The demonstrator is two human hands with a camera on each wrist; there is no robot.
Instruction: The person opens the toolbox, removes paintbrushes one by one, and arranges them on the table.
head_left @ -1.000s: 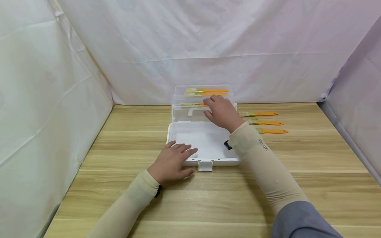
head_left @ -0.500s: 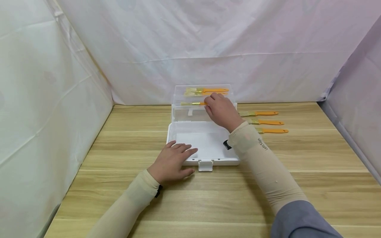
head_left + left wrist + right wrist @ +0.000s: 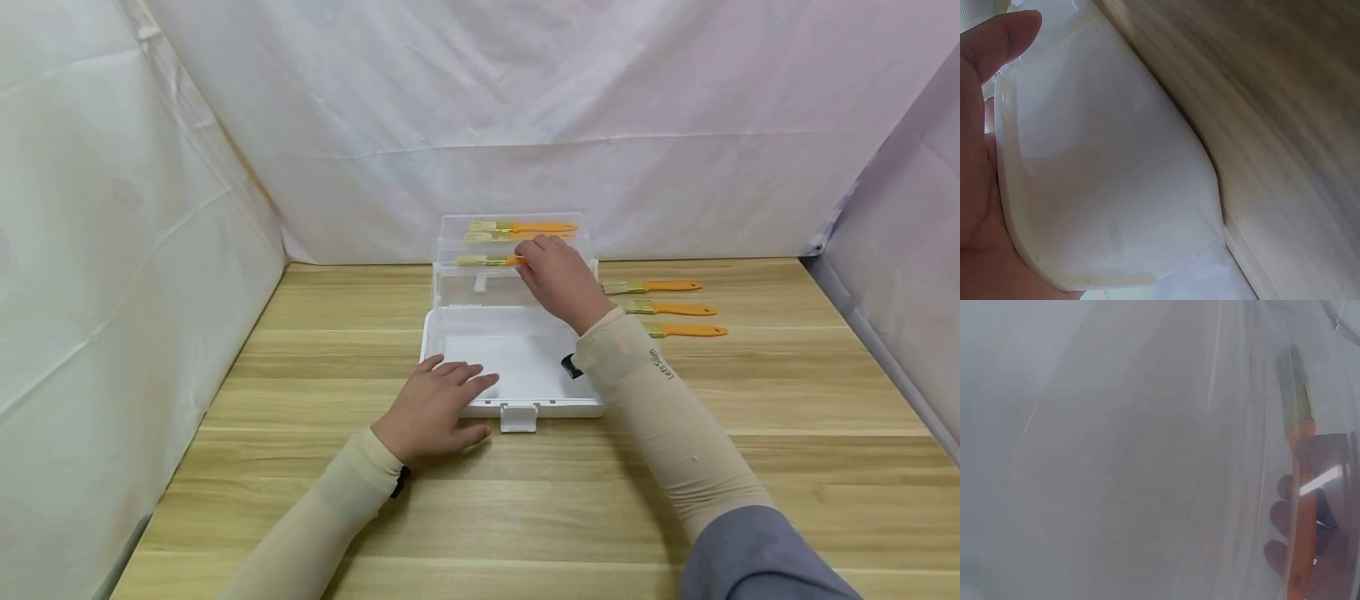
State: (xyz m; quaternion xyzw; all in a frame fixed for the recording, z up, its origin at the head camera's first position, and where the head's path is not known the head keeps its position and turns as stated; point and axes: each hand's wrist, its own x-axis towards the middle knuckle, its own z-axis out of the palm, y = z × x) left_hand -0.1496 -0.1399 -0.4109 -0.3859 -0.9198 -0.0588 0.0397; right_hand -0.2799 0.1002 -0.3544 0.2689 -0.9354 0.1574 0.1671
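A white box (image 3: 540, 367) with a clear lid (image 3: 459, 287) tilted back stands in the middle of the table in the head view. My right hand (image 3: 562, 283) is over the lid, pinching the orange handle of a paintbrush (image 3: 480, 261) whose bristles point left. The right wrist view shows that paintbrush (image 3: 1301, 487) and fingertips (image 3: 1280, 517) through clear plastic. Two more paintbrushes (image 3: 543, 227) lie side by side at the upper part of the lid. With fingers spread, my left hand (image 3: 435, 412) rests over the box's front left corner, its thumb outside the front wall.
Three paintbrushes (image 3: 678, 310) with orange handles lie on the wooden table (image 3: 300, 350) right of the box, bristle ends partly behind my right forearm. A white latch (image 3: 517, 418) hangs at the box front. White cloth (image 3: 525, 108) encloses the back and sides.
My right fingers, nearly straight over the brush handle a second ago, have curled in and pinch it. The brush has turned slightly, showing more of its bristles' width. My left hand has stayed put.
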